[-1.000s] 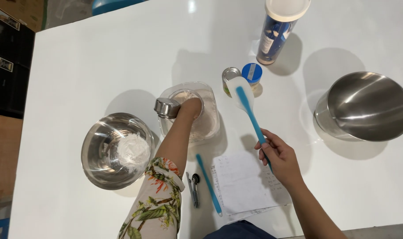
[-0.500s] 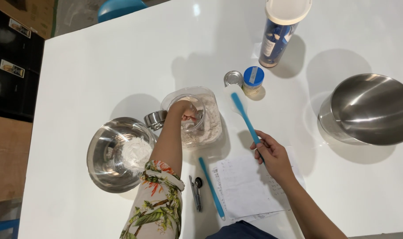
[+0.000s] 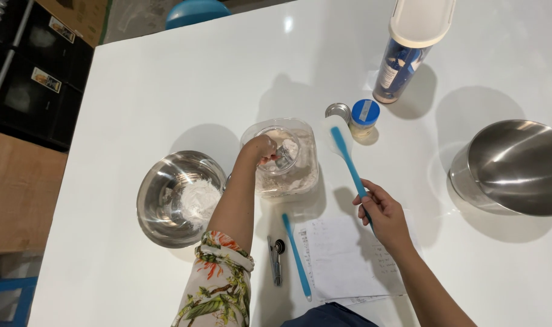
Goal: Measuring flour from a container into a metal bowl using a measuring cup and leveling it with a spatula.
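Note:
My left hand [image 3: 261,148] reaches into the mouth of a clear jar [image 3: 300,175] of white flour and grips a metal measuring cup [image 3: 283,157] down in the flour. To its left sits a steel bowl [image 3: 158,194] with a heap of flour in it. My right hand [image 3: 382,212] holds a blue spatula [image 3: 347,160] by its handle, its pale blade raised toward the jar's right side.
A large empty steel bowl [image 3: 518,166] stands at the right. A tall canister with a white lid [image 3: 406,51] and a small blue-lidded jar [image 3: 364,120] stand behind. A written sheet [image 3: 342,254], a blue stick [image 3: 297,257] and metal measuring spoons [image 3: 276,260] lie near me.
My left hand carried the measuring cup from beside the jar's rim down into the flour. My right hand with the spatula shifted only slightly.

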